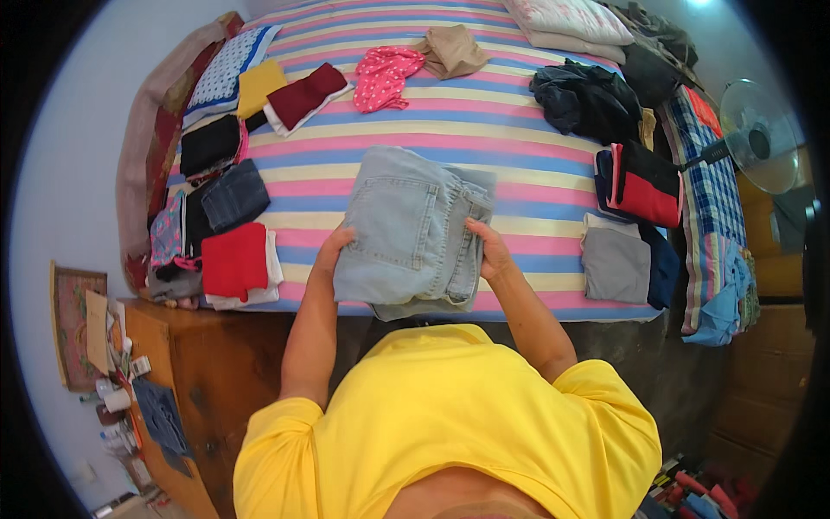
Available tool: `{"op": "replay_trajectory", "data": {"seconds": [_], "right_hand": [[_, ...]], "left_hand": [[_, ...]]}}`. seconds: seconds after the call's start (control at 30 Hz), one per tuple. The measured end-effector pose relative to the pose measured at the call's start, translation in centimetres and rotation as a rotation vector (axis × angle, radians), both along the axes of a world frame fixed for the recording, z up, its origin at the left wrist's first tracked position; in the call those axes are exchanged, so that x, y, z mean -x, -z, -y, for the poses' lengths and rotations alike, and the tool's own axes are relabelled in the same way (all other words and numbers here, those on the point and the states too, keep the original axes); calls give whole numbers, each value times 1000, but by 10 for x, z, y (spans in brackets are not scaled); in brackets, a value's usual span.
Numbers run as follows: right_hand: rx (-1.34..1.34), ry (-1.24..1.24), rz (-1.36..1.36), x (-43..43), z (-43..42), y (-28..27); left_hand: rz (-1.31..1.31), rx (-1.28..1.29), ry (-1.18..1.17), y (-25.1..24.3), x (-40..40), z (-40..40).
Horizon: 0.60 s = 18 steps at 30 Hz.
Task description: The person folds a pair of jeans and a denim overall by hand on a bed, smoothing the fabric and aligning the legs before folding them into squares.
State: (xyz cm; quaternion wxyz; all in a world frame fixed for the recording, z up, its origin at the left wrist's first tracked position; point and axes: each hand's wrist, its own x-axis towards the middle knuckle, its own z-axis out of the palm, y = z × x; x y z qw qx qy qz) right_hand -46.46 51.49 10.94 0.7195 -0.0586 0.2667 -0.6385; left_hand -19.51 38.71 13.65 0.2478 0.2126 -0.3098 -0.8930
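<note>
Folded light-blue jeans (pixel 395 220), with a back pocket on top, are held up in front of my chest over the near edge of the bed. My left hand (pixel 337 243) grips their left side, thumb on top and fingers hidden beneath. On the right side, my right hand (pixel 491 246) clasps the folded layers, its thumb near the waistband. Below lies a striped bedsheet (pixel 311 224) in pink, blue and cream. A crumpled pink polka-dot cloth (pixel 386 78) and a tan garment (pixel 454 52) rest farther back on it.
Folded clothes line the left, including a red garment (pixel 235 261) and dark jeans (pixel 235 194). On the right lie a grey folded garment (pixel 615 259), a red-and-black stack (pixel 648 185) and a dark heap (pixel 583 100). A fan (pixel 758 139) stands beyond; a wooden cabinet (pixel 214 383) is near left.
</note>
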Motion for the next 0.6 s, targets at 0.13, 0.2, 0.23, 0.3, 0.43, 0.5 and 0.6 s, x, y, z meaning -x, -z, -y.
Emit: {"op": "replay_trajectory", "data": {"seconds": [0.13, 0.2, 0.23, 0.3, 0.43, 0.5, 0.6], "right_hand": [[32, 82, 318, -9, -16, -21], [34, 73, 273, -19, -22, -34], [39, 76, 224, -23, -24, -38], [-94, 21, 152, -30, -32, -4], [-239, -149, -23, -43, -37, 17], [-195, -166, 83, -38, -26, 11], [-176, -204, 54, -61, -11, 4]], "left_hand": [[78, 8, -60, -35, 20, -24], [63, -129, -131, -44, 23, -34], [63, -122, -143, -44, 25, -37], [134, 91, -103, -32, 28, -43], [520, 403, -151, -34, 13, -49], [494, 407, -223, -58, -5, -43], [478, 430, -324, -60, -32, -31]]}}
